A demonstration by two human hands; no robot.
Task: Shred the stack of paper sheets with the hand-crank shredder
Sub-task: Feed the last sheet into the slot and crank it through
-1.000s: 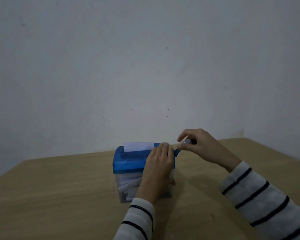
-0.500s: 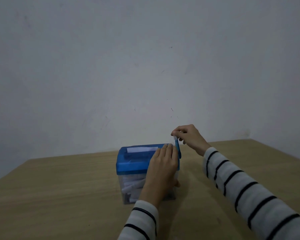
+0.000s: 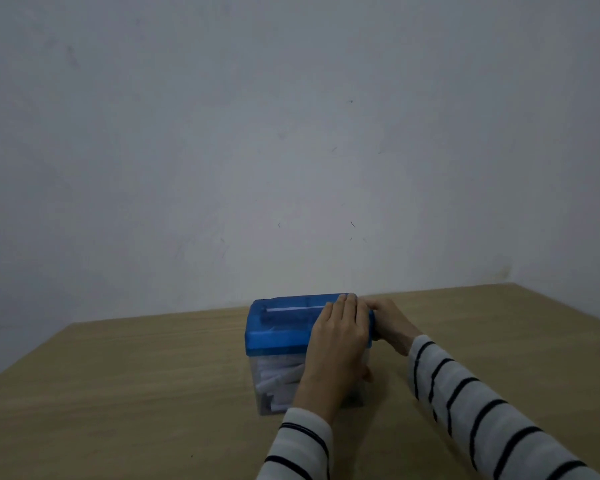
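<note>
The hand-crank shredder (image 3: 278,329) stands on the table, a blue lid over a clear bin (image 3: 274,384) filled with white shreds. Only a thin white sliver of paper (image 3: 291,309) shows in the slot on top. My left hand (image 3: 340,337) presses on the right end of the lid, fingers straight and together, thumb down by the bin's front corner. My right hand (image 3: 392,323) is low against the shredder's right side and grips the crank handle, which is mostly hidden behind my left hand.
The wooden table (image 3: 118,393) meets a bare grey wall (image 3: 291,150) just behind the shredder. Its right edge runs diagonally at the far right. No loose sheets are in view.
My right hand swung the crank from above the lid down to the shredder's right side. The paper sank from a tall strip to a thin sliver in the slot. My left hand stayed put.
</note>
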